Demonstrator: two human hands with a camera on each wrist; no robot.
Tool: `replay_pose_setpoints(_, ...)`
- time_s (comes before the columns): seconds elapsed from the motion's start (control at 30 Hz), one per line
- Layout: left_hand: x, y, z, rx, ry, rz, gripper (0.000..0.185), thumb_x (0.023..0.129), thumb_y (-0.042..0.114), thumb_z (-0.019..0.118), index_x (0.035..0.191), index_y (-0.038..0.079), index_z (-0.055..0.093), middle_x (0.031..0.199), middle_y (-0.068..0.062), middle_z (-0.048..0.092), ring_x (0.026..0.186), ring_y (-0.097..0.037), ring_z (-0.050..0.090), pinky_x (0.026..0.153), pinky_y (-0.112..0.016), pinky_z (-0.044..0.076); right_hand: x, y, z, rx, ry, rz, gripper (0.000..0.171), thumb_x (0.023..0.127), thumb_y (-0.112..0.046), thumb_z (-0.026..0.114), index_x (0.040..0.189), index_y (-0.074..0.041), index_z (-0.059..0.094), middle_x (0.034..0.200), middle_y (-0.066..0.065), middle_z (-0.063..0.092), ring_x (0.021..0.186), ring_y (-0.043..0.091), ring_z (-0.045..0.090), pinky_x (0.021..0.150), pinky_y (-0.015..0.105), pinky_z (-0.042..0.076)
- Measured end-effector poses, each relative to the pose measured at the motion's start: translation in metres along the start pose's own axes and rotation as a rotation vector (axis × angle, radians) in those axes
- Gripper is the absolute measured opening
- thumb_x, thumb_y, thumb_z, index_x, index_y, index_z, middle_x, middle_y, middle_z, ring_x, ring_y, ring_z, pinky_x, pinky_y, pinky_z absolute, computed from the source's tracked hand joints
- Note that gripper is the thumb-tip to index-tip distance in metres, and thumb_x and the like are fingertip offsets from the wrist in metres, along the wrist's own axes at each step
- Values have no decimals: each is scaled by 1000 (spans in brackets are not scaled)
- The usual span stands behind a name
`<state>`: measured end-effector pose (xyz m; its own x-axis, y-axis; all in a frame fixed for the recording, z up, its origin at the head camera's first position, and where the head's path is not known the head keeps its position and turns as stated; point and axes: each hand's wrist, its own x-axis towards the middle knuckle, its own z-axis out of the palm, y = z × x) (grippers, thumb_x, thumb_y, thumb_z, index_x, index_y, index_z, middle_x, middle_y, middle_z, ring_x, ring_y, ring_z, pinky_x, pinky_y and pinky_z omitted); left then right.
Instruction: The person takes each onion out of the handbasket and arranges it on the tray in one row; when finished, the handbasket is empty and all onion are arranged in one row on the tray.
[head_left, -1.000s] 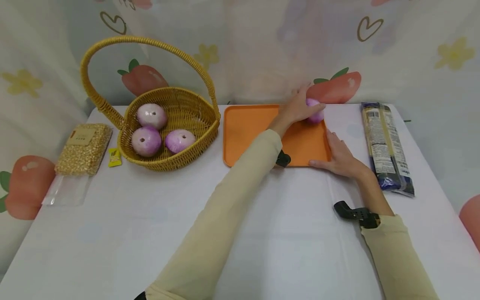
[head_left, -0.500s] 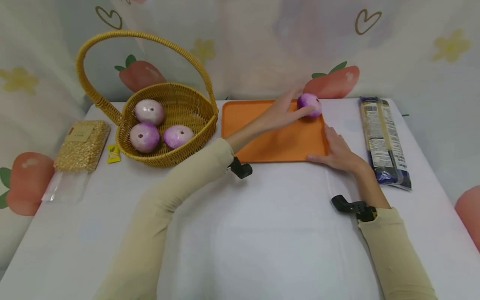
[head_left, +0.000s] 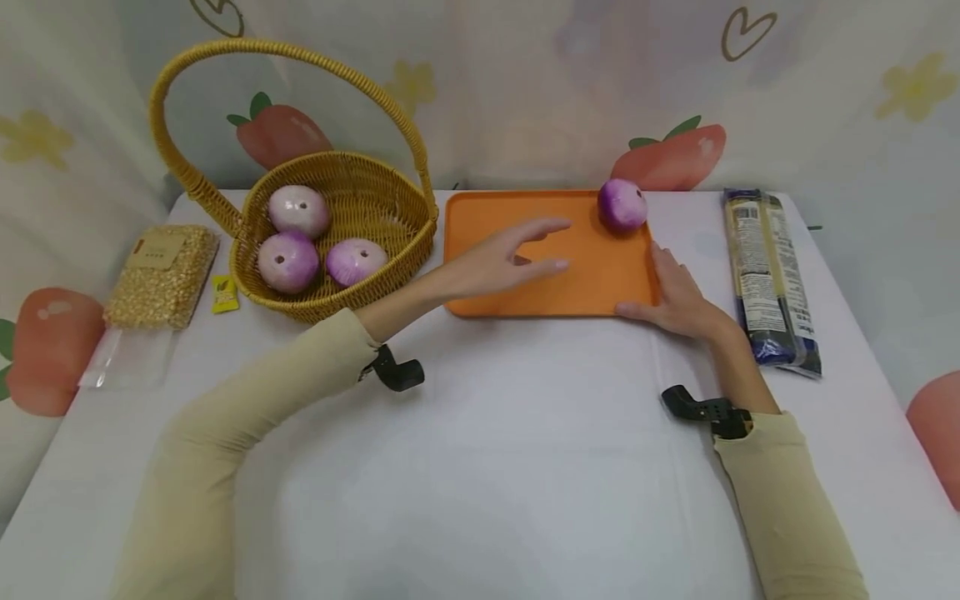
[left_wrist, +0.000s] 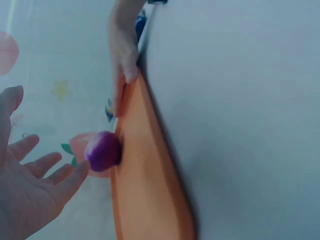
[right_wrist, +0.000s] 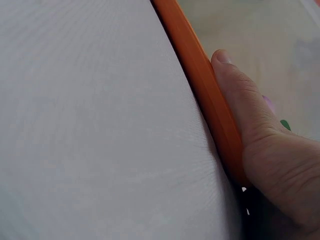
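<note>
My left hand (head_left: pixel 487 265) reaches over the left half of the orange tray (head_left: pixel 525 304), fingers spread and holding nothing. In the left wrist view its fingers (left_wrist: pixel 42 165) show apart from one another. A shiny purple-and-white onion (head_left: pixel 622 206) sits at the tray's far right corner, beyond the left fingertips in the head view. At the near right corner of the tray, my right hand (head_left: pixel 678 300) rests with its fingers along the right side and its thumb at the front edge. The right wrist view shows that straight thumb (right_wrist: pixel 240 92) lying against the tray's rim.
Left of the tray stands a wicker basket (head_left: pixel 405 271) with a tall handle and three similar onions (head_left: pixel 288 262) inside. Farther left lie a small yellow packet (head_left: pixel 224 294) and a bag of corn kernels (head_left: pixel 167 275). A long printed package (head_left: pixel 772 279) lies at the right.
My left hand has let go of the onion at the tray's far right corner and drawn back to the left. The right hand has stayed at the tray's near right corner.
</note>
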<state>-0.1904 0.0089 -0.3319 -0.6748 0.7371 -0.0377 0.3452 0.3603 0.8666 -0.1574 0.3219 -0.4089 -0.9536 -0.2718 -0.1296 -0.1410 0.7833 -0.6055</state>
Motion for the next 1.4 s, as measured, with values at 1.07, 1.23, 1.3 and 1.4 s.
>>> replay_pose_setpoints(1.07,-96,-9,-27,22,-21,1,55,95,37,60,146,25,41,149,9,43,137,-9,41,102,-28,47,0,2,3,-35,-16,39,115,83,-42,71,153,0,-9,160,30,2,147,48,4,118,62,1)
replay_pose_setpoints(1.23,-106,-11,-33,8,-10,-16,54,95,37,60,145,25,42,148,10,44,137,-12,41,105,-34,46,-1,3,4,-23,-21,36,114,84,-43,70,153,1,-8,160,30,0,147,48,2,118,61,-1)
replay_pose_setpoints(1.3,-108,-12,-36,-6,-3,-19,53,95,35,61,144,24,43,148,9,45,137,-15,41,106,-36,46,-1,3,4,-20,-23,34,114,84,-43,70,153,2,-8,160,30,-1,147,48,1,118,61,-2)
replay_pose_setpoints(1.4,-111,-12,-41,-25,11,-18,51,96,32,60,143,22,44,146,5,46,136,-18,44,105,-39,46,-1,4,4,-23,-19,30,114,84,-43,70,153,3,-8,159,30,0,147,48,2,118,62,-1)
